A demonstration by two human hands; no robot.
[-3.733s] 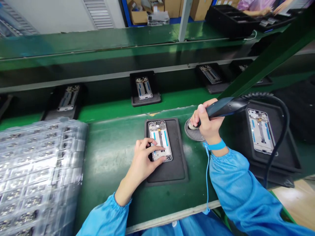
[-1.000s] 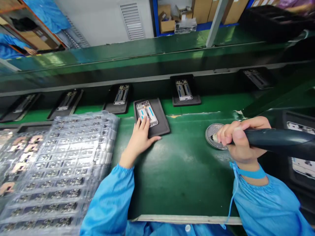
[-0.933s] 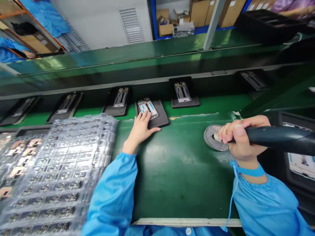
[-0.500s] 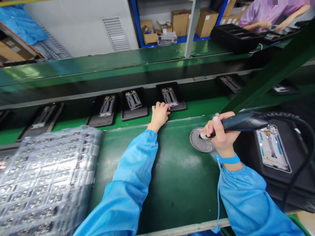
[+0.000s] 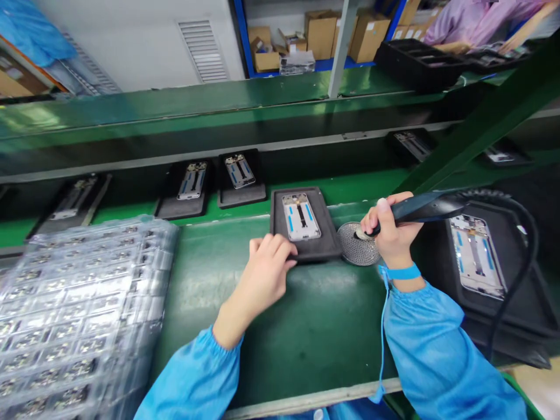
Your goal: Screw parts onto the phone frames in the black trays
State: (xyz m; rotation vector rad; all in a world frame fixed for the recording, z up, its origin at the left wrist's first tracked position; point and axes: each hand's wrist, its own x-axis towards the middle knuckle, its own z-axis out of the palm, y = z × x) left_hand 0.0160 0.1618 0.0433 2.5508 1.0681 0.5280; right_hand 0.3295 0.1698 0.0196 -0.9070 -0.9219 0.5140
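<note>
My left hand (image 5: pixel 268 265) grips the near left corner of a black tray (image 5: pixel 315 251), fingers curled over its edge. In the tray lies an open phone frame (image 5: pixel 301 217), silver with blue strips and a dark ribbon down its middle. The tray rests on the green bench, its far end toward the line. My right hand (image 5: pixel 391 230) is closed around a dark electric screwdriver (image 5: pixel 426 207) with a coiled cord. Its tip end is over a round perforated metal dish (image 5: pixel 361 254) beside the tray; the fingers partly hide it.
Clear plastic trays of small parts (image 5: pixel 83 315) are stacked at the left. Another phone frame (image 5: pixel 476 256) lies in a black tray (image 5: pixel 525 309) at the right. Several trays sit along the green line (image 5: pixel 350 181). A slanted green post (image 5: pixel 481 131) crosses the right. A co-worker's arms (image 5: pixel 450 48) show at the back.
My left hand has pulled the tray with its phone frame off the line toward me onto the bench. My right hand stays at the dish, holding the screwdriver.
</note>
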